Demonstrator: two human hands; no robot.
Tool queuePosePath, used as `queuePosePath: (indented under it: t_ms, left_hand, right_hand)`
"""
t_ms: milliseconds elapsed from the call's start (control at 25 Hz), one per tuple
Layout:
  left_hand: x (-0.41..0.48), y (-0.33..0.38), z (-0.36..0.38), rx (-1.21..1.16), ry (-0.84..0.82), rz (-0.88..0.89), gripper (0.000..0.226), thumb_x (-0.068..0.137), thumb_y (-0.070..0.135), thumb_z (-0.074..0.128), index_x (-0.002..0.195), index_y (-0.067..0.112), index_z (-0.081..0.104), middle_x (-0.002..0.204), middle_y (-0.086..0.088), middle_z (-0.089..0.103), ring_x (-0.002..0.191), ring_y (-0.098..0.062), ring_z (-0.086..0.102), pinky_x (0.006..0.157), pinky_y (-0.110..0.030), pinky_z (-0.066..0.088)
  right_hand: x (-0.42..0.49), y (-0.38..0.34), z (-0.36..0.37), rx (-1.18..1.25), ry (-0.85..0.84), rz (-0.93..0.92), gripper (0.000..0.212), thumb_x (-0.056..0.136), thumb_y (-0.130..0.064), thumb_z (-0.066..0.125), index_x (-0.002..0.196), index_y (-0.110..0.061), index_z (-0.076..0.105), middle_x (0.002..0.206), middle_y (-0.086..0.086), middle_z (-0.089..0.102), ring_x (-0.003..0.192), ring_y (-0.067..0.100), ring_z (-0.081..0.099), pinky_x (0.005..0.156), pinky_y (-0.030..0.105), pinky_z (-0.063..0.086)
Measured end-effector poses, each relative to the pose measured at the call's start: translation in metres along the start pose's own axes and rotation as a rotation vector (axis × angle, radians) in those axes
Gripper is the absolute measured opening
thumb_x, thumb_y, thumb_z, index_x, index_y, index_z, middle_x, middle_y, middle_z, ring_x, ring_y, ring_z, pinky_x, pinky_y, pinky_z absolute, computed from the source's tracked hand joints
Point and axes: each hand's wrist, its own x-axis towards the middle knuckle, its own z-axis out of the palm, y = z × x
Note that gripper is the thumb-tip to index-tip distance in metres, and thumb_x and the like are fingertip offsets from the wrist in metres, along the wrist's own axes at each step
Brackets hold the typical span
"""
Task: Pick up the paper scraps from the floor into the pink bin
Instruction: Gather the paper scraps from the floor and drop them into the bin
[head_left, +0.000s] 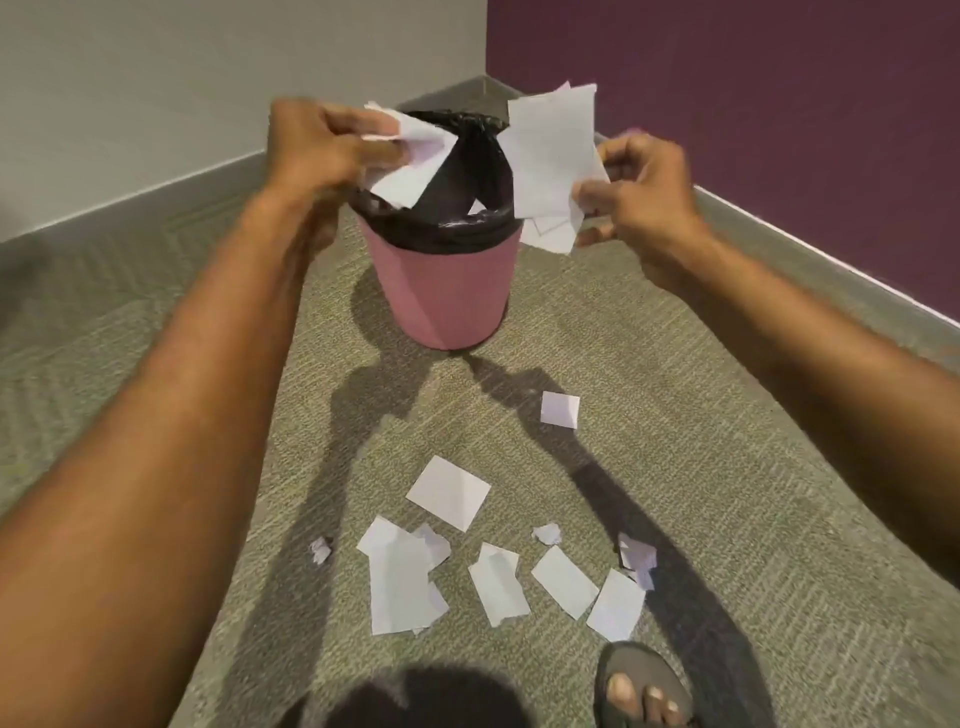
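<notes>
Both hands grip paper scraps above pink bin: left, right; more scraps on carpet.

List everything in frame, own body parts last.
pink bin: one, pink, on carpet near the corner
liner: one, black, in the bin, bunched above its rim
floor scraps: roughly ten, white, between bin and foot
left bunch: one, white, over the bin's left rim
right bunch: one, white, at the liner's right
carpet: one, grey-green, floor
grey wall: one, pale, left
purple wall: one, right
sandal: one, dark, bottom edge
left hand: grips left bunch
right hand: pinches right bunch
</notes>
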Motion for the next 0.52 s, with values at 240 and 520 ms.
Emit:
queuePosePath:
  t_ms: [240,520]
  left_hand:
    - [0.072,-0.017,0.013,0.263,0.175,-0.128,0.025,0.059,0.001,0.087,0.072,0.01,0.066,0.091,-0.009,0.071,0.089,-0.023,0.072,0.068,-0.024,0.058]
    - [0.067,-0.034,0.02,0.211,0.122,-0.118,0.023,0.076,0.016,0.075,0.098,0.015,0.068,0.093,-0.005,0.067,0.083,-0.017,0.067,0.068,-0.028,0.059]
  right_hand:
    - [0.063,-0.03,0.061,-0.195,0.023,0.116,0.019,0.082,0.013,0.06,0.085,-0.004,0.055,0.105,0.023,0.067,0.074,0.033,0.073,0.052,0.042,0.061]
    - [0.066,-0.019,0.062,-0.067,-0.045,0.154,0.02,0.094,-0.001,0.054,0.113,0.005,0.057,0.097,0.014,0.057,0.082,0.027,0.069,0.067,0.032,0.062]
